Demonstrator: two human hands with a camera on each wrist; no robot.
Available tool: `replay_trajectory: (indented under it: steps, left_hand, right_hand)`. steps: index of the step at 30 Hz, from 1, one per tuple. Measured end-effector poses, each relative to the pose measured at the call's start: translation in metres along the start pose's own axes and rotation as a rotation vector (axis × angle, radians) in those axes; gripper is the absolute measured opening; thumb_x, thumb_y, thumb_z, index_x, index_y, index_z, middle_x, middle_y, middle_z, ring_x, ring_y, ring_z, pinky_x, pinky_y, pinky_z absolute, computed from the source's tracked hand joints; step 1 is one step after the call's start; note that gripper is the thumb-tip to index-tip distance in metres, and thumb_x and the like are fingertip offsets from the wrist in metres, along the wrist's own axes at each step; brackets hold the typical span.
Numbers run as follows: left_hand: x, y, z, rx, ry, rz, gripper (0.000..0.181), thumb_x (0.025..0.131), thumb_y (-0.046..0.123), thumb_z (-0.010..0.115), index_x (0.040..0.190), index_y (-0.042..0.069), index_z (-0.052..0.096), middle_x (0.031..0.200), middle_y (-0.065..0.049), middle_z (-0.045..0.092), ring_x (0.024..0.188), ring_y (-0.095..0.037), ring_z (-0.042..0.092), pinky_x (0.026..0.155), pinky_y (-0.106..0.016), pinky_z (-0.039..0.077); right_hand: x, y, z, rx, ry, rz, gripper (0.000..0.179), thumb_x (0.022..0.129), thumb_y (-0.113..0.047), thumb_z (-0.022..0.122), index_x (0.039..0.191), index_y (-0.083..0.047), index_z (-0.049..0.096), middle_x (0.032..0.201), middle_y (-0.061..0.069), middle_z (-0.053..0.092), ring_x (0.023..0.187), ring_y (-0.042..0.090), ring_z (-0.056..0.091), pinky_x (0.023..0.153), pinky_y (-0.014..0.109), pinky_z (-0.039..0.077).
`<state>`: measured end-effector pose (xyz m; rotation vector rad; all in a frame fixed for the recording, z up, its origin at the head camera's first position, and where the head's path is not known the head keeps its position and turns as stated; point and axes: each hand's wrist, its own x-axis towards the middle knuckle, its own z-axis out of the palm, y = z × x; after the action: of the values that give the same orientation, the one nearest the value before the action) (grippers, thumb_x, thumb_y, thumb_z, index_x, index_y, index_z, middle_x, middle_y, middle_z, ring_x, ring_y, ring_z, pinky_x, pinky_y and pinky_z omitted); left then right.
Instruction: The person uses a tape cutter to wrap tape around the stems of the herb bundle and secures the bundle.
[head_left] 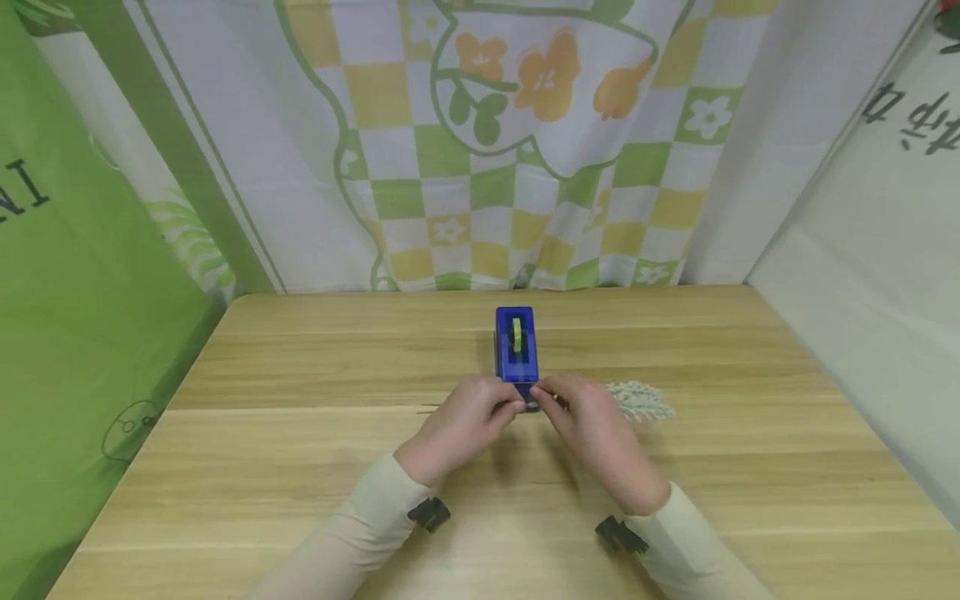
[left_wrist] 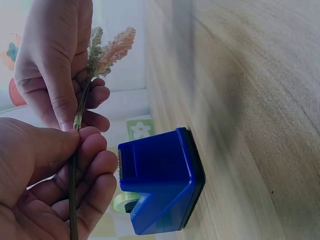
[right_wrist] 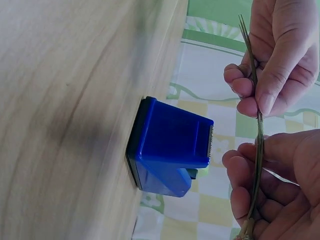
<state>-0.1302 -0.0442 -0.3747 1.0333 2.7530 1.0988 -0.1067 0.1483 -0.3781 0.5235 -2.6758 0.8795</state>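
Note:
A thin bundle of flower stems point(left_wrist: 73, 195) runs between both hands, with pale green and pinkish fluffy flower heads point(left_wrist: 116, 50) at one end. My left hand point(head_left: 467, 417) pinches the stems between thumb and forefinger. Close beside it, my right hand point(head_left: 596, 425) pinches them nearer the flower heads, which stick out past it in the head view. A shiny band point(left_wrist: 78, 121) shows on the stems between the hands, perhaps clear tape. Just beyond the fingertips stands a blue tape dispenser point(head_left: 517, 367) with a yellow-green roll point(head_left: 517, 335) and a toothed cutting edge point(right_wrist: 210, 141).
The dispenser stands on a wooden table point(head_left: 315, 358). Behind the table hangs a checked, flowered curtain point(head_left: 517, 200). Green cloth point(head_left: 82, 275) hangs at the left and white cloth point(head_left: 862, 308) at the right.

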Motion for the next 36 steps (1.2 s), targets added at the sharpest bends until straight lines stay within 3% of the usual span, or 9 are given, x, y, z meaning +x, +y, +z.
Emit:
replay_trajectory:
  steps: [4, 7, 11, 18, 22, 30, 36]
  left_hand:
    - [0.001, 0.001, 0.000, -0.001, 0.004, 0.012, 0.017, 0.103, 0.011, 0.065, 0.096, 0.000, 0.077, 0.091, -0.008, 0.077, 0.075, -0.012, 0.062, 0.070, -0.024, 0.053]
    - [0.001, 0.001, 0.001, -0.001, 0.010, 0.015, 0.016, 0.102, 0.010, 0.066, 0.096, 0.000, 0.077, 0.093, -0.009, 0.078, 0.079, -0.014, 0.066, 0.073, -0.026, 0.056]
    - [0.000, 0.002, 0.001, 0.006, 0.014, 0.011, 0.016, 0.102, 0.011, 0.066, 0.097, 0.000, 0.077, 0.095, -0.010, 0.078, 0.083, -0.017, 0.069, 0.077, -0.030, 0.058]
    - [0.000, 0.001, 0.001, 0.027, 0.014, 0.000, 0.015, 0.103, 0.010, 0.065, 0.098, 0.003, 0.078, 0.096, -0.008, 0.077, 0.086, -0.017, 0.070, 0.078, -0.030, 0.058]
    - [0.000, 0.000, 0.002, 0.033, 0.014, 0.012, 0.015, 0.103, 0.010, 0.066, 0.099, 0.003, 0.078, 0.096, -0.008, 0.077, 0.086, -0.017, 0.070, 0.077, -0.029, 0.058]
    - [-0.002, 0.000, 0.005, 0.038, 0.015, 0.012, 0.012, 0.101, 0.009, 0.068, 0.099, 0.001, 0.077, 0.096, -0.009, 0.076, 0.087, -0.018, 0.069, 0.078, -0.030, 0.058]
    - [-0.003, 0.001, 0.007, 0.037, 0.020, 0.006, 0.009, 0.099, 0.008, 0.070, 0.098, 0.002, 0.077, 0.096, -0.008, 0.076, 0.087, -0.017, 0.068, 0.079, -0.030, 0.058]
  right_hand:
    - [-0.001, 0.000, -0.001, -0.054, 0.001, -0.003, 0.013, 0.102, -0.013, 0.068, 0.096, -0.006, 0.077, 0.089, 0.006, 0.076, 0.070, 0.010, 0.063, 0.062, 0.025, 0.054]
    - [-0.001, 0.000, -0.001, -0.083, -0.002, -0.004, 0.017, 0.104, -0.012, 0.065, 0.108, -0.002, 0.077, 0.099, 0.012, 0.079, 0.082, 0.021, 0.074, 0.073, 0.036, 0.063]
    - [-0.001, 0.000, -0.004, -0.080, -0.004, 0.000, 0.023, 0.105, -0.011, 0.062, 0.121, 0.000, 0.074, 0.112, 0.016, 0.079, 0.099, 0.030, 0.077, 0.085, 0.045, 0.064]
    - [0.000, 0.001, -0.011, -0.076, -0.092, -0.100, 0.011, 0.103, -0.013, 0.066, 0.105, -0.012, 0.077, 0.099, 0.001, 0.077, 0.085, 0.011, 0.069, 0.074, 0.031, 0.059]
    - [0.000, 0.001, -0.014, -0.107, -0.156, -0.148, 0.012, 0.102, -0.015, 0.067, 0.105, -0.012, 0.079, 0.093, -0.003, 0.074, 0.080, 0.006, 0.063, 0.071, 0.024, 0.056]
    - [0.002, 0.003, -0.015, -0.072, -0.264, -0.135, 0.013, 0.103, -0.015, 0.066, 0.105, -0.011, 0.078, 0.092, -0.003, 0.072, 0.080, 0.003, 0.061, 0.073, 0.024, 0.057]
    - [0.003, 0.004, -0.015, -0.071, -0.292, -0.128, 0.011, 0.103, -0.015, 0.066, 0.102, -0.010, 0.076, 0.090, -0.005, 0.070, 0.077, 0.002, 0.059, 0.072, 0.023, 0.056]
